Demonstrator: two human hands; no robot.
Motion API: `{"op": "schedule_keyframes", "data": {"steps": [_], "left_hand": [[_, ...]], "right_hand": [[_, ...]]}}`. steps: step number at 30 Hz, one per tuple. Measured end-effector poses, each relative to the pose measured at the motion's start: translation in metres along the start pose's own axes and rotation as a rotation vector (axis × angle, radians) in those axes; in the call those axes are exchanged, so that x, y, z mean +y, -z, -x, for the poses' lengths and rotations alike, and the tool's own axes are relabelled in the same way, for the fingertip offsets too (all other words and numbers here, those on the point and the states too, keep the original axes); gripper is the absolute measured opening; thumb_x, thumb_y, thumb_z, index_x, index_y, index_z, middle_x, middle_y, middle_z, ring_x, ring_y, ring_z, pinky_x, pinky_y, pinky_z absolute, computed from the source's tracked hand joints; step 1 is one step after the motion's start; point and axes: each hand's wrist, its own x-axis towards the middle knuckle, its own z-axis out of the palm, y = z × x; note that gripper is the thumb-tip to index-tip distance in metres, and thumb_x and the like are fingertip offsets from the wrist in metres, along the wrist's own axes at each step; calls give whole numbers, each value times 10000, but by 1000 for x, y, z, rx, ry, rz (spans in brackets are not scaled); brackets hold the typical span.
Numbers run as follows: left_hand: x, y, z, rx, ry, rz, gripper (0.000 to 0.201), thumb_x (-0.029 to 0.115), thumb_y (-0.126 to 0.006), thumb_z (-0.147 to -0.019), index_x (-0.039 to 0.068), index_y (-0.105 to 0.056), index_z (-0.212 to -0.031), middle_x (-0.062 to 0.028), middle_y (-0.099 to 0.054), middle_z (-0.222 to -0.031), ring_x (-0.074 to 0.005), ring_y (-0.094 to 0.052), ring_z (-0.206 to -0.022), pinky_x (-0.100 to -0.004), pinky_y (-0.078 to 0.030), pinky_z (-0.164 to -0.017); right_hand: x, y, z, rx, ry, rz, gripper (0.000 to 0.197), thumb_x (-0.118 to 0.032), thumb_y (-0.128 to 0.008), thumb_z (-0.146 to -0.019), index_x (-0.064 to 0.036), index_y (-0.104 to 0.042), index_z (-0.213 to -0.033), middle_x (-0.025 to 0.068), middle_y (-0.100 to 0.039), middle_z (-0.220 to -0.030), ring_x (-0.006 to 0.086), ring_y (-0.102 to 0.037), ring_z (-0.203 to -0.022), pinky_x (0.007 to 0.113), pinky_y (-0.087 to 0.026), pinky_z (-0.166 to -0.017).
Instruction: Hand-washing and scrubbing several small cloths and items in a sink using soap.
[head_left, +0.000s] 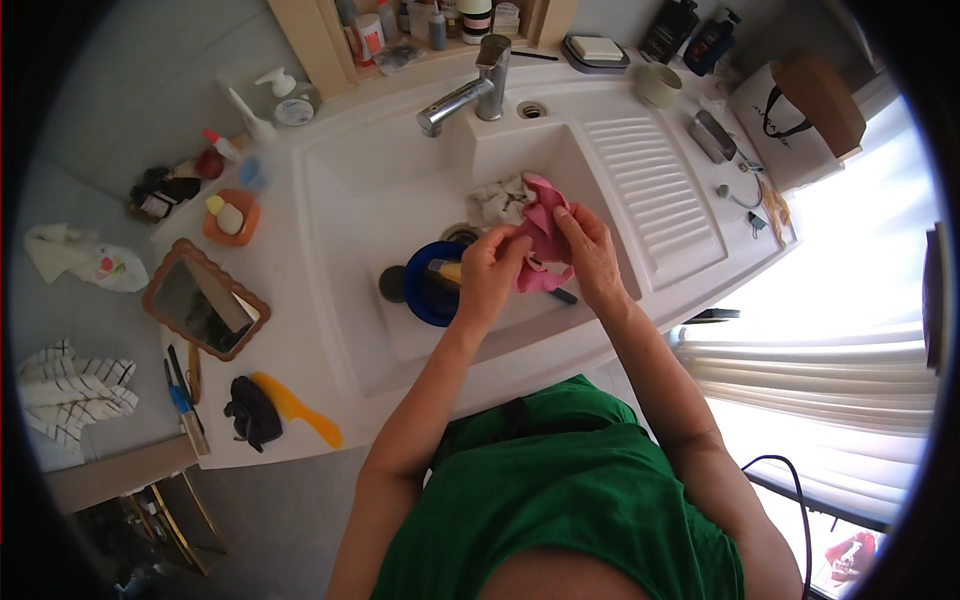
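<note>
1. Left hand [492,265] and right hand [592,248] pinch a pink cloth [545,226] over the sink [380,200].
2. The left hand partly hides a blue bowl [411,288]; a crumpled white cloth [497,203] lies beyond.
3. Chrome mixer tap [490,80] behind, scallop-framed mirror [203,305] left, ribbed drainboard [645,195] right.

White glare from the right washes out the curtain [800,380]. The left is dimmer; fisheye distortion curves the surface [308,350].
</note>
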Motion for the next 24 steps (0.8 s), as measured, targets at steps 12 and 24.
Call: {"op": "schedule_keyframes", "data": {"steps": [12, 24], "left_hand": [[16, 38, -8, 308, -105, 290, 242, 227, -547, -980, 5, -622, -920, 34, -541, -760, -45, -432, -699, -207, -384, -646], [85, -51, -36, 351, -273, -275, 271, 220, -529, -990, -11, -642, -906, 33, -543, -727, -63, -434, -690, -224, -381, -640]], "right_hand": [[-15, 54, -14, 50, -56, -78, 255, -290, -470, -998, -58, -562, -1054, 31, -603, -913, 139, -620, -814, 307, -540, -772], [-48, 171, -13, -100, -77, -110, 260, -263, -502, -987, -23, -579, -1051, 36, -603, -887, 105, -616, -740, 258, -557, -615]]}}
